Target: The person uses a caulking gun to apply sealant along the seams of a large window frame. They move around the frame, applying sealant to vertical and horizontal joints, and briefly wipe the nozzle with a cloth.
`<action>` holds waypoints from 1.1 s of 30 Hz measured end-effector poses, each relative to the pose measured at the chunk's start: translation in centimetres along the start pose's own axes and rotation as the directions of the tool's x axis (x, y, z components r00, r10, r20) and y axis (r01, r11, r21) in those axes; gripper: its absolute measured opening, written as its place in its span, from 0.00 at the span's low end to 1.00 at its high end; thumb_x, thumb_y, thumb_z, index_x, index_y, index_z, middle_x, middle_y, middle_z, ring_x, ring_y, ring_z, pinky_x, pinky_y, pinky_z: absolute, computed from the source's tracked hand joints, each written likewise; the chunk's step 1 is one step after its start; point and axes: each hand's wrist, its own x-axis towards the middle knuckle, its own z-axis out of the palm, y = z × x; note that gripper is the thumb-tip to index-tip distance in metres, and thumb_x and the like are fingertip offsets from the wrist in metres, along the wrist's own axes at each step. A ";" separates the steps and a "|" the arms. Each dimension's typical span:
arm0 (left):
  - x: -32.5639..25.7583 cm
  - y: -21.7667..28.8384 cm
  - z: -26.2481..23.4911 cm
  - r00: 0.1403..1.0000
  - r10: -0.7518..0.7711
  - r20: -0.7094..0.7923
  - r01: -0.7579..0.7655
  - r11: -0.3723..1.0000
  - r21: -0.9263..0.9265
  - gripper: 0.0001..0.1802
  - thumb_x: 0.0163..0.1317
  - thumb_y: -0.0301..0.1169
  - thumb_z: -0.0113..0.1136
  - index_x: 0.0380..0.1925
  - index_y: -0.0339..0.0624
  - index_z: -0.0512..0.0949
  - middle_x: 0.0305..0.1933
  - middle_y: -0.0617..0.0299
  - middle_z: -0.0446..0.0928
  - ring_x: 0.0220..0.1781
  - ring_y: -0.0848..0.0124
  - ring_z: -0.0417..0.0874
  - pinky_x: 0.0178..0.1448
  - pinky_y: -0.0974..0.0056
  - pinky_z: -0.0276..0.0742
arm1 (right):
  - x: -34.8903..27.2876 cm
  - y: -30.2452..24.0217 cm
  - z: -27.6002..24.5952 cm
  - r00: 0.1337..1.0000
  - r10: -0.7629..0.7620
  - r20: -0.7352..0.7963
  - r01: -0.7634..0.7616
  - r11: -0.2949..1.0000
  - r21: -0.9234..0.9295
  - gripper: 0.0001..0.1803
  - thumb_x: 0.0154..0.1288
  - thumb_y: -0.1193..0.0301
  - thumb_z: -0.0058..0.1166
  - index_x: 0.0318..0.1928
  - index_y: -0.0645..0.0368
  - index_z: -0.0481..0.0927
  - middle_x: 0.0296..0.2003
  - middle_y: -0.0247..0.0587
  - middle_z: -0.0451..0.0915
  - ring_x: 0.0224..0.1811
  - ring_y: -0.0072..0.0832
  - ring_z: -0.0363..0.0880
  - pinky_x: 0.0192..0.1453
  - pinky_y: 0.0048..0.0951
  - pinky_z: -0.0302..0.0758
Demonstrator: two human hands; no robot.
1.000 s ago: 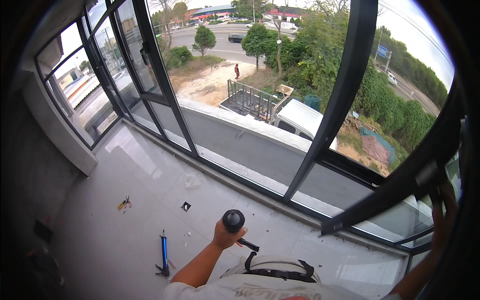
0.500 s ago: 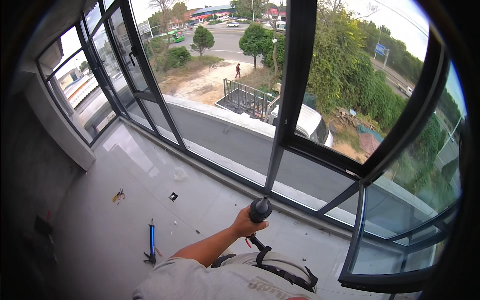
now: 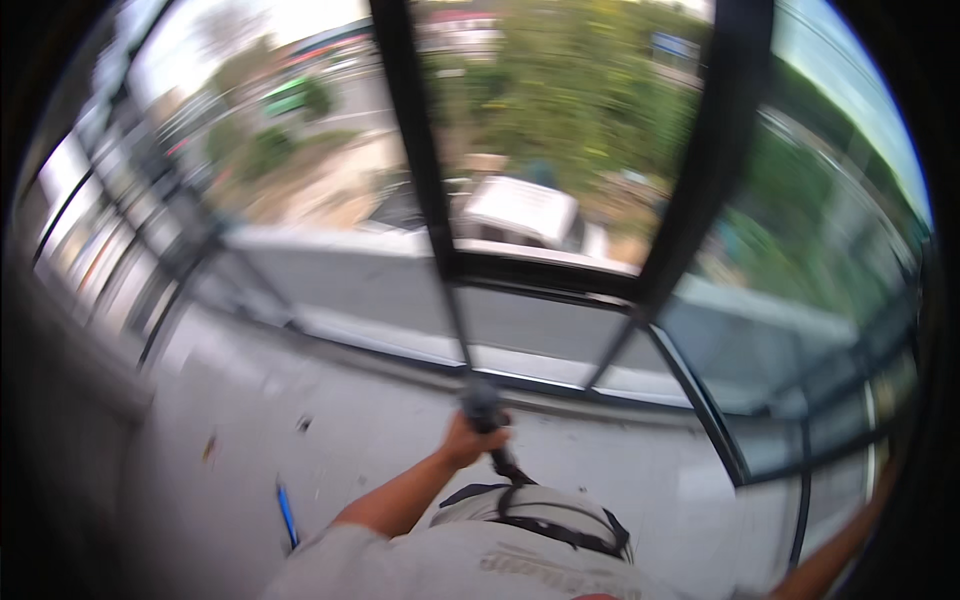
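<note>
My left hand is wrapped round a black cordless drill, held in front of my waist with its nose toward the window wall. My right forearm stretches up along the right edge of the picture toward the open window sash. The right hand is lost in blur and the dark rim, so its fingers and any contact with the sash cannot be made out. A dark window post rises beyond the drill.
On the grey floor at left lie a blue caulking gun and blurred pliers. A small dark square marks the floor nearby. The open sash juts inward at right. Outside, a white truck stands beyond the low wall.
My view has swung to the right and blurred. My right forearm has come in at the right edge. The left hand still grips the drill.
</note>
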 end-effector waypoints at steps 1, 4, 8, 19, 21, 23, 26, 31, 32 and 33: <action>0.9 -1.0 -0.5 1.000 0.028 -0.001 -0.028 0.990 -0.136 0.23 0.52 0.25 0.76 0.49 0.44 0.79 0.46 0.60 0.81 0.47 0.68 0.82 0.52 0.59 0.81 | 1.5 2.0 -0.6 1.000 -0.005 0.016 0.005 1.000 -0.015 0.28 0.81 0.55 0.40 0.76 0.48 0.64 0.71 0.36 0.69 0.70 0.33 0.70 0.75 0.42 0.64; 4.0 -0.2 -0.2 0.997 -0.007 -0.083 -0.007 0.985 -0.172 0.29 0.48 0.18 0.73 0.52 0.40 0.74 0.46 0.57 0.79 0.52 0.61 0.83 0.60 0.51 0.81 | -0.2 0.1 9.1 0.993 0.095 -0.066 -0.076 0.967 0.242 0.22 0.82 0.58 0.40 0.67 0.53 0.74 0.59 0.38 0.80 0.60 0.30 0.78 0.68 0.38 0.73; 8.8 -1.2 1.3 0.999 0.025 0.039 -0.021 0.997 -0.078 0.29 0.46 0.16 0.68 0.51 0.41 0.73 0.45 0.57 0.80 0.49 0.63 0.84 0.60 0.54 0.80 | -2.4 -5.8 15.4 0.978 0.137 -0.156 -0.096 0.965 0.242 0.23 0.72 0.50 0.56 0.58 0.51 0.79 0.42 0.33 0.78 0.40 0.29 0.76 0.47 0.35 0.75; 11.0 -1.2 3.2 0.992 0.107 0.072 -0.116 0.982 0.147 0.27 0.45 0.18 0.69 0.49 0.41 0.74 0.44 0.56 0.82 0.48 0.64 0.84 0.57 0.56 0.79 | 5.5 -1.1 17.7 0.915 0.321 -0.246 -0.261 0.933 0.246 0.24 0.71 0.42 0.57 0.51 0.47 0.82 0.37 0.29 0.75 0.35 0.24 0.72 0.40 0.34 0.71; 10.3 -2.0 3.8 0.994 0.108 0.015 -0.109 0.991 0.078 0.27 0.46 0.18 0.68 0.49 0.41 0.74 0.44 0.56 0.82 0.48 0.64 0.84 0.58 0.56 0.79 | 9.1 1.3 15.9 0.913 0.353 -0.206 -0.302 0.922 0.243 0.24 0.74 0.40 0.50 0.51 0.44 0.82 0.36 0.29 0.77 0.35 0.25 0.72 0.42 0.35 0.72; 9.3 -2.1 4.3 0.996 0.081 -0.042 -0.078 0.995 0.059 0.27 0.46 0.17 0.68 0.49 0.40 0.74 0.44 0.56 0.82 0.49 0.64 0.84 0.58 0.56 0.79 | 11.8 3.0 17.6 0.911 0.347 -0.222 -0.287 0.921 0.265 0.24 0.74 0.40 0.49 0.51 0.43 0.83 0.34 0.29 0.78 0.35 0.26 0.72 0.44 0.37 0.71; 7.1 -1.9 5.5 0.984 0.046 -0.172 -0.027 0.993 0.113 0.28 0.45 0.18 0.68 0.51 0.39 0.74 0.43 0.56 0.81 0.48 0.64 0.84 0.60 0.56 0.80 | 15.3 5.1 19.9 0.940 0.324 -0.105 -0.284 0.916 0.284 0.25 0.74 0.40 0.49 0.49 0.44 0.84 0.36 0.30 0.80 0.35 0.28 0.73 0.48 0.42 0.71; 5.0 -5.3 7.7 0.979 0.012 -0.205 0.012 0.993 0.116 0.33 0.54 0.20 0.70 0.60 0.43 0.68 0.46 0.59 0.78 0.48 0.65 0.82 0.53 0.57 0.83 | 21.1 8.2 21.3 0.941 0.337 -0.005 -0.325 0.912 0.251 0.20 0.77 0.45 0.47 0.52 0.43 0.82 0.39 0.30 0.81 0.40 0.27 0.77 0.51 0.43 0.72; 4.4 -5.8 8.2 0.978 0.085 -0.193 -0.046 0.979 0.197 0.31 0.55 0.24 0.69 0.59 0.42 0.69 0.46 0.57 0.79 0.45 0.64 0.83 0.52 0.56 0.84 | 21.8 8.5 22.6 0.942 0.336 0.013 -0.327 0.907 0.264 0.20 0.78 0.46 0.46 0.52 0.42 0.81 0.40 0.30 0.81 0.40 0.27 0.77 0.51 0.43 0.72; 4.0 -6.3 8.9 0.976 0.093 -0.199 -0.044 0.970 0.238 0.30 0.56 0.24 0.69 0.59 0.42 0.69 0.45 0.57 0.80 0.45 0.64 0.83 0.52 0.56 0.84 | 22.4 8.7 23.5 0.942 0.334 0.029 -0.329 0.903 0.277 0.20 0.78 0.46 0.46 0.53 0.42 0.81 0.41 0.30 0.81 0.40 0.27 0.77 0.51 0.43 0.72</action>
